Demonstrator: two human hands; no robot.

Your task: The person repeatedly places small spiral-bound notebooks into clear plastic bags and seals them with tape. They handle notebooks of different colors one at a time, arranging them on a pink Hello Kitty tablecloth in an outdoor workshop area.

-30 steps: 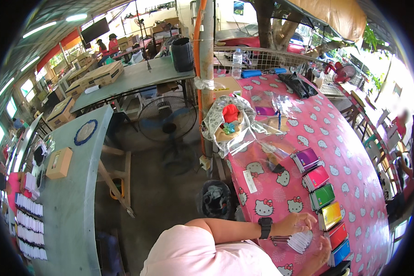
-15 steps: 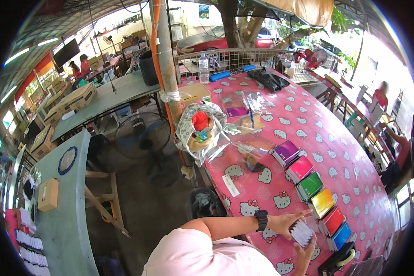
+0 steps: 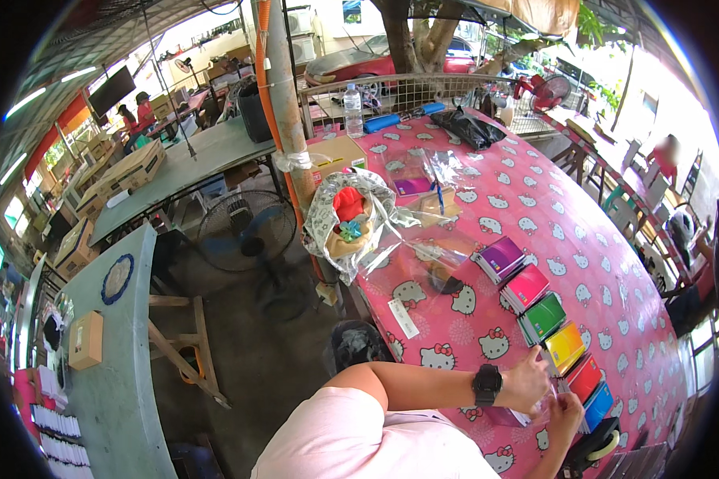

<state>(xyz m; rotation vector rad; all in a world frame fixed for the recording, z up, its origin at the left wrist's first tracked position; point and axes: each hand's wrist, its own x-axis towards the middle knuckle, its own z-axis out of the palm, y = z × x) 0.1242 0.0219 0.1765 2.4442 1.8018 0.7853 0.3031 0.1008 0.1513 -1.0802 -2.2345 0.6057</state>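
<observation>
A small pack of notebooks [image 3: 510,417], with a purple-pink cover and white page edges, lies at the near part of the table, partly hidden under my hands. My left hand [image 3: 527,385], a black watch on its wrist, is closed at the pack's top edge. From the lower right my right hand [image 3: 566,413] meets it, fingers pinched at the same end; exactly what they grip is hard to see. Beside them runs a row of notebook stacks: purple [image 3: 500,259], pink [image 3: 525,287], green [image 3: 543,317], yellow [image 3: 566,348], red [image 3: 583,378] and blue [image 3: 597,405].
A black tape dispenser [image 3: 589,451] stands right of my right hand. Farther off are clear plastic bags [image 3: 435,259], a patterned bag [image 3: 331,211], a cardboard box [image 3: 335,156] and a water bottle [image 3: 353,110]. A post [image 3: 284,104] rises at the table's left edge.
The pack has turned from white page edges facing up to its purple-pink cover showing, lower down. Both hands have come together over its end; my left hand has moved slightly right.
</observation>
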